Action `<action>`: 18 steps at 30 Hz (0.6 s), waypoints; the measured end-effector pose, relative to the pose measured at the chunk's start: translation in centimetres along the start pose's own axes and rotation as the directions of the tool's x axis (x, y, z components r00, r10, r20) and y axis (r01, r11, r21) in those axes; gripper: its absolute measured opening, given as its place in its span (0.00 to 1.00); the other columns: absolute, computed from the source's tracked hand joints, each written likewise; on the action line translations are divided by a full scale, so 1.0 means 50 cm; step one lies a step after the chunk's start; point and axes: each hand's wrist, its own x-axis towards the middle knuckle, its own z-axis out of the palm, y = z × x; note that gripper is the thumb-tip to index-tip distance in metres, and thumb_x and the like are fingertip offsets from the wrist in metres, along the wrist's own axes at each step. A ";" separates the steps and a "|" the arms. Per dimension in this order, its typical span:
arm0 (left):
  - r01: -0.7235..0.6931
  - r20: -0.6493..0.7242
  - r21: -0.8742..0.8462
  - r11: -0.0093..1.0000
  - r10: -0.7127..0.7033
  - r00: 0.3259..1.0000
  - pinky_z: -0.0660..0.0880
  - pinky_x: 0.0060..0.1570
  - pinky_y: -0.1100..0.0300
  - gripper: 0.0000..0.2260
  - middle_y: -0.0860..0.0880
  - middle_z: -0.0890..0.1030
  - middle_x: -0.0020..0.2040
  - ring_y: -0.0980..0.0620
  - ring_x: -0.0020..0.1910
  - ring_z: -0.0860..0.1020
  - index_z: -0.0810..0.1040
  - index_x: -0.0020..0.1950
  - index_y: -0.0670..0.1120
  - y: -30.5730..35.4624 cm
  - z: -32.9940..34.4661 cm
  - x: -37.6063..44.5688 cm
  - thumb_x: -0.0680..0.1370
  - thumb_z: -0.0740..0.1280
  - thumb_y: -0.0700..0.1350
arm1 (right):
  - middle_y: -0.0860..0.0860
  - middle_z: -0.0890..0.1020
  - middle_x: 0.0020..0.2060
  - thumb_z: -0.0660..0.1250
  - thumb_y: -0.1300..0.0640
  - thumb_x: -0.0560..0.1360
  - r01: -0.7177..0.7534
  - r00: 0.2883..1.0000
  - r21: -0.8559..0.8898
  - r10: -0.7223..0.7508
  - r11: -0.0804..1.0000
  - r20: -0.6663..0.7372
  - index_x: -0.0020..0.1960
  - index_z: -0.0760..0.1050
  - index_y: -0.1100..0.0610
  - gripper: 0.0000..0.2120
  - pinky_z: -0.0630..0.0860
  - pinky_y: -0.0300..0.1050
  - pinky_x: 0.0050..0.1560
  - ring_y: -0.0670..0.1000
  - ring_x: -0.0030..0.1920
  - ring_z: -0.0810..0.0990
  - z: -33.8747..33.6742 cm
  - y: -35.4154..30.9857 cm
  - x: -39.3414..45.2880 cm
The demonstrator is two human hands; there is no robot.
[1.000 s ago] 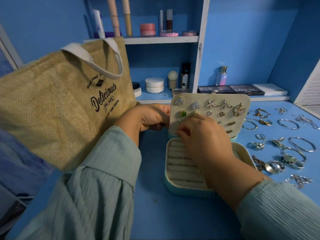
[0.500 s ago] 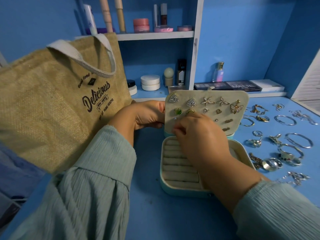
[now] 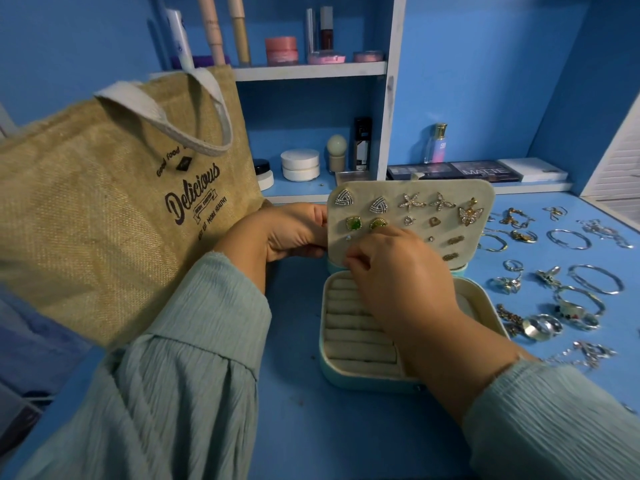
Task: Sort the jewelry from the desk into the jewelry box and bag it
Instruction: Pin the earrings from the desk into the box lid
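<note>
Nearest me, my two pale green sleeves (image 3: 194, 358) reach over the blue surface (image 3: 298, 427). The jewelry box (image 3: 349, 372) lies open just under my right hand (image 3: 398, 271), its cream ring rolls bare in the left half of the base. My right hand is curled against the lower part of the upright earring panel (image 3: 408, 192), fingertips pinched together at a spot beside the green studs (image 3: 354, 223); what they pinch is too small for me to tell. My left hand (image 3: 294, 233) grips the panel's left edge, fingers curled round it. Pairs of earrings are pinned across the panel: triangles, stars, a butterfly, small hearts. To the right of the box, rings (image 3: 542, 325) and bangles (image 3: 595, 278) lie scattered on the surface, apart from my hands. To the left, the jute bag (image 3: 104, 220) stands tilted, close behind my left wrist. Farther back, shelves (image 3: 308, 71) hold jars, tubes and a palette (image 3: 485, 169).
</note>
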 end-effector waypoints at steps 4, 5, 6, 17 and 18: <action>0.006 0.013 -0.008 1.000 -0.006 1.000 0.74 0.32 0.70 0.17 0.55 0.82 0.31 0.63 0.31 0.78 0.81 0.32 0.49 -0.001 -0.001 -0.003 0.74 0.65 0.31 | 0.49 0.78 0.49 0.62 0.55 0.76 -0.001 1.000 0.002 0.001 1.000 -0.013 0.50 0.81 0.53 0.09 0.69 0.43 0.44 0.51 0.53 0.73 0.004 0.000 0.000; 0.003 0.019 -0.009 1.000 -0.003 1.000 0.75 0.34 0.70 0.17 0.55 0.82 0.32 0.62 0.32 0.79 0.81 0.33 0.49 0.000 -0.002 -0.003 0.74 0.65 0.31 | 0.48 0.78 0.49 0.61 0.55 0.76 0.001 1.000 0.003 0.000 1.000 -0.015 0.50 0.80 0.53 0.09 0.69 0.43 0.44 0.51 0.53 0.73 0.004 0.000 -0.001; 0.001 0.024 -0.008 1.000 0.000 1.000 0.75 0.35 0.69 0.16 0.55 0.82 0.33 0.62 0.33 0.79 0.82 0.33 0.50 0.000 -0.003 -0.004 0.74 0.65 0.31 | 0.48 0.78 0.49 0.61 0.54 0.77 0.001 1.000 0.001 -0.001 1.000 -0.014 0.50 0.80 0.52 0.10 0.69 0.43 0.44 0.51 0.53 0.73 0.004 -0.001 -0.001; -0.028 0.018 0.001 1.000 0.028 0.999 0.74 0.34 0.70 0.13 0.56 0.82 0.32 0.63 0.32 0.78 0.79 0.38 0.49 0.002 -0.001 -0.012 0.74 0.65 0.31 | 0.50 0.80 0.37 0.69 0.58 0.70 0.041 0.993 -0.041 -0.045 0.998 -0.108 0.38 0.81 0.55 0.03 0.68 0.41 0.32 0.54 0.41 0.78 0.010 -0.001 -0.001; -0.030 0.019 -0.003 1.000 0.030 0.999 0.73 0.33 0.70 0.14 0.56 0.82 0.32 0.64 0.31 0.77 0.80 0.37 0.49 0.002 -0.001 -0.013 0.74 0.65 0.31 | 0.50 0.79 0.33 0.72 0.59 0.66 0.032 0.991 -0.035 -0.036 0.999 -0.130 0.34 0.79 0.55 0.03 0.66 0.40 0.28 0.55 0.35 0.78 0.008 -0.005 -0.002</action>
